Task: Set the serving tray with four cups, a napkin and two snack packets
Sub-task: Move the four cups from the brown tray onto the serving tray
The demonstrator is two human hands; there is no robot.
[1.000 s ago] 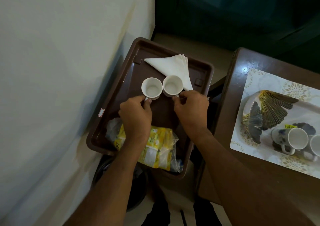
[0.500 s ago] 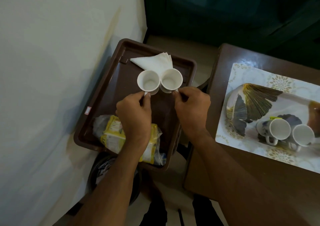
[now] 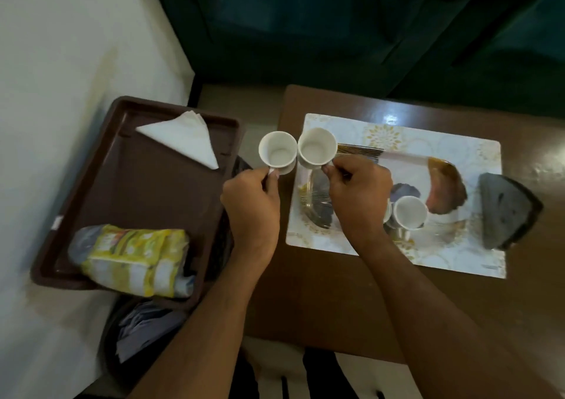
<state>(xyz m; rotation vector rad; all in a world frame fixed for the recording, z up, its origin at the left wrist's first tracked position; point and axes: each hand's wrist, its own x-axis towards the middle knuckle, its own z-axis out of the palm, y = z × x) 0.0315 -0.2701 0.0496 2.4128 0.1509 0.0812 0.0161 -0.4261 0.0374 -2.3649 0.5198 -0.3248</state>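
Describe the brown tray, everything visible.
The brown tray is a dark brown rectangle that looks like plastic, with a raised rim and rounded corners. It sits left of the wooden table, against a white surface. A folded white napkin lies at its far end, and yellow snack packets lie at its near end. The middle is bare; no cup is on it. A small label shows on its left rim. Neither hand touches it.

Patterned tray [image 3: 452, 141] crowded: 2 cups [image 3: 408, 212], gold fan [image 3: 360, 151]; right edge bare.
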